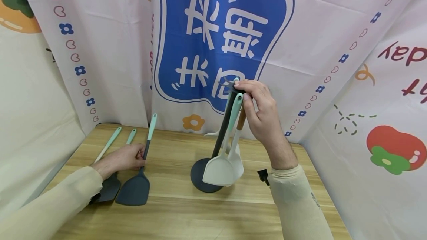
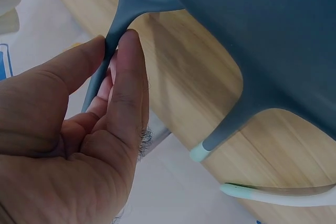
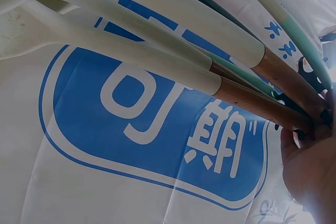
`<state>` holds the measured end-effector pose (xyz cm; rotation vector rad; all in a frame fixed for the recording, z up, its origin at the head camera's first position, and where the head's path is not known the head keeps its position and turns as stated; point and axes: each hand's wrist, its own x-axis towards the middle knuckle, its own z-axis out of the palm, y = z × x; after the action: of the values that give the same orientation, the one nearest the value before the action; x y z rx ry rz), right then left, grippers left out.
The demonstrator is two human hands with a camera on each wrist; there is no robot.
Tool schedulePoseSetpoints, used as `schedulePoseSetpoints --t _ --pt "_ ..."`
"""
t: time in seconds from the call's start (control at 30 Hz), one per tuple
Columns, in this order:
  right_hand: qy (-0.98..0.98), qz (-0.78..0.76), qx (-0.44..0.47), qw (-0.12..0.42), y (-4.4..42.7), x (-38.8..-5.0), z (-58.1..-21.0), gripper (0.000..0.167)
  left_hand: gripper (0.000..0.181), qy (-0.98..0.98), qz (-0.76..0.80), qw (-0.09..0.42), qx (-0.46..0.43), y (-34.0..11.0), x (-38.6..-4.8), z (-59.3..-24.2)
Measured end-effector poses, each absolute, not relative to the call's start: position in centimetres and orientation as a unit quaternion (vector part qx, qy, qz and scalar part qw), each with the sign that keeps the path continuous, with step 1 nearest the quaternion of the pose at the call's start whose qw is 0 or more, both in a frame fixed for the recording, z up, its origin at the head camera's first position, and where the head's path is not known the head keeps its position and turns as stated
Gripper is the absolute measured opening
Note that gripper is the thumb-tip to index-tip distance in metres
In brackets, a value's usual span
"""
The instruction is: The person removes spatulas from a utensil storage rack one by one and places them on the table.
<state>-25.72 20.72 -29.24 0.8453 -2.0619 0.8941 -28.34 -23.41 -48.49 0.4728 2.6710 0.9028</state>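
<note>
While the left hand (image 1: 121,158) pinches a spatula (image 1: 134,191) toward the left edge of the table (image 1: 186,221), the right hand (image 1: 261,112) grips the rack (image 1: 220,134) at its top, toward the back edge.

Head view, upper centre: blue panel (image 1: 217,53) on white curtain (image 1: 320,17), white characters 未来可期. Far right, side cloth (image 1: 377,95): red "day", inverted; clipped red word below, "t" legible. Left of panel, vertical red lettering (image 1: 151,43) in curtain fold, too squeezed to read surely. Right-wrist view, centre: 可, 期, same panel.
</note>
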Motion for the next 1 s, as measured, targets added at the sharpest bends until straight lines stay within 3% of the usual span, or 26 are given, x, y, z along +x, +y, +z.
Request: schedulePoseSetpoints --t 1.0 --pt "-0.797 0.352 0.329 0.364 20.71 -25.64 -29.23 0.034 0.018 0.938 0.272 0.161 0.145 -23.29 -28.75 -49.05"
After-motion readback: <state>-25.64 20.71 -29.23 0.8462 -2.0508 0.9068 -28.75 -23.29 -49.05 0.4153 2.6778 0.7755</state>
